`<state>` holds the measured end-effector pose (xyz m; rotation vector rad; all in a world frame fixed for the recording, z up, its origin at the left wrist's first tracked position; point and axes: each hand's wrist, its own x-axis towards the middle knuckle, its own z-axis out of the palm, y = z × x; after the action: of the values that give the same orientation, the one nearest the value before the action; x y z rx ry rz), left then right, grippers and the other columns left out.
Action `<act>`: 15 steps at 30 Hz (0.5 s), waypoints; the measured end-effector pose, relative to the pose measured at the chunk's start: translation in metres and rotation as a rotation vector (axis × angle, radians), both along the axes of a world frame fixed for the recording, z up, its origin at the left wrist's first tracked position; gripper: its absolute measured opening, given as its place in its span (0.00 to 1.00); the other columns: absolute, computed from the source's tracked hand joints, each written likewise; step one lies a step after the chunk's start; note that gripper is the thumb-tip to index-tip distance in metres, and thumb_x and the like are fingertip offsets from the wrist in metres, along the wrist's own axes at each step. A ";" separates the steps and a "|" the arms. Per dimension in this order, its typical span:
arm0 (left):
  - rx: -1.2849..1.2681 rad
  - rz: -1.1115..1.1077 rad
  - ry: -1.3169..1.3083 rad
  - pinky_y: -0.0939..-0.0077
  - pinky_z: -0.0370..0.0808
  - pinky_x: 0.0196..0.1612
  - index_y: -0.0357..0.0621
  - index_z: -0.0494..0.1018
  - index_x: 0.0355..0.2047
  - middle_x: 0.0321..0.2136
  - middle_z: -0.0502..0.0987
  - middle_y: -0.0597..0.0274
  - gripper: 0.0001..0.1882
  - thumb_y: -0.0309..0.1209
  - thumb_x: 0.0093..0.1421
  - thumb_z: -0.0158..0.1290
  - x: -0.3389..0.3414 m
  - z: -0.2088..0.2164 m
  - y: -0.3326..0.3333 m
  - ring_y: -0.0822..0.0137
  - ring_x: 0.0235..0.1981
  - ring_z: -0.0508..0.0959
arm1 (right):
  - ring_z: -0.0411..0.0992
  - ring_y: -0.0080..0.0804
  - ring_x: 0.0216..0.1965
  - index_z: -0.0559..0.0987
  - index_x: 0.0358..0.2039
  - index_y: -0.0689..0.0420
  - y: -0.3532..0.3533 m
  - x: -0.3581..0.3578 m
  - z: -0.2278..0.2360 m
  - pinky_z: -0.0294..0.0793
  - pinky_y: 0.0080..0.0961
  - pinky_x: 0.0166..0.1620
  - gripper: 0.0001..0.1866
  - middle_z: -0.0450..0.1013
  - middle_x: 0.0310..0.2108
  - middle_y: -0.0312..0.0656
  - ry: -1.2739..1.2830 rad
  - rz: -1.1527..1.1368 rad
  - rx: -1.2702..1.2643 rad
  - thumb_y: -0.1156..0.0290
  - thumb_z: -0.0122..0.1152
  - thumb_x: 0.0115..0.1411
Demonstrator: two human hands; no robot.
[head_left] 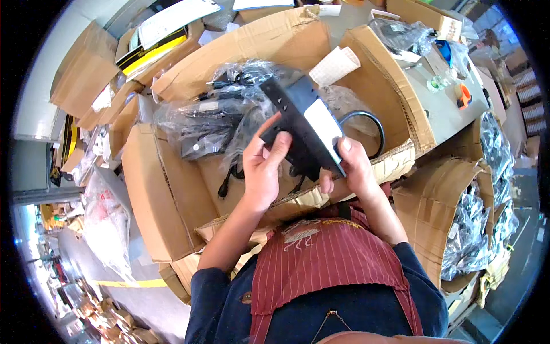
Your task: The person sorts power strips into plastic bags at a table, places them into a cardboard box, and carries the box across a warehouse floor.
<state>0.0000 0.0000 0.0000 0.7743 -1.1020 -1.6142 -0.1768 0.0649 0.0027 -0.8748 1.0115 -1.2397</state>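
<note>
Between both hands I hold a black boxy electrical device (296, 121) with a white label on one face, tilted above an open cardboard box (166, 195). My left hand (266, 163) grips its near left end, thumb on top. My right hand (352, 166) pinches the right edge close to the label. A thick black cable (381, 135) loops out at the device's right side. Inside the box, behind my left hand, lie black devices in clear plastic bags (200, 129) and coiled black cords (246, 77). A loose black plug (224, 188) rests on the box bottom.
A rolled sheet of printed paper (335, 66) leans inside the box. To the right, another carton (429, 200) holds several bagged items (467, 235). An orange tape roll (463, 96) sits on the grey table (441, 117). Cartons (86, 71) stand at the far left.
</note>
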 end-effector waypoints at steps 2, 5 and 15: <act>-0.053 -0.014 -0.012 0.79 0.68 0.55 0.35 0.68 0.57 0.50 0.75 0.62 0.21 0.33 0.68 0.51 -0.003 0.010 -0.012 0.73 0.47 0.74 | 0.67 0.33 0.09 0.74 0.37 0.64 -0.004 -0.004 -0.001 0.64 0.24 0.15 0.34 0.70 0.12 0.47 -0.206 -0.026 0.048 0.40 0.38 0.67; 0.058 -0.025 0.010 0.76 0.72 0.51 0.38 0.69 0.56 0.47 0.76 0.61 0.21 0.38 0.69 0.49 -0.004 0.014 -0.019 0.71 0.46 0.75 | 0.58 0.33 0.05 0.75 0.41 0.62 -0.008 -0.015 -0.005 0.56 0.25 0.09 0.37 0.66 0.09 0.46 -0.442 -0.140 0.169 0.37 0.36 0.66; 0.285 0.062 0.138 0.53 0.67 0.58 0.44 0.67 0.56 0.48 0.75 0.55 0.23 0.46 0.69 0.47 0.046 0.009 -0.097 0.57 0.53 0.74 | 0.53 0.27 0.06 0.78 0.37 0.59 -0.002 -0.037 -0.017 0.54 0.24 0.13 0.42 0.60 0.06 0.39 -0.766 0.162 -0.106 0.32 0.27 0.64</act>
<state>0.0461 -0.0972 0.0091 0.8577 -0.7522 -1.7655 -0.2135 0.0634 -0.0144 -0.4710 0.2584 -1.3361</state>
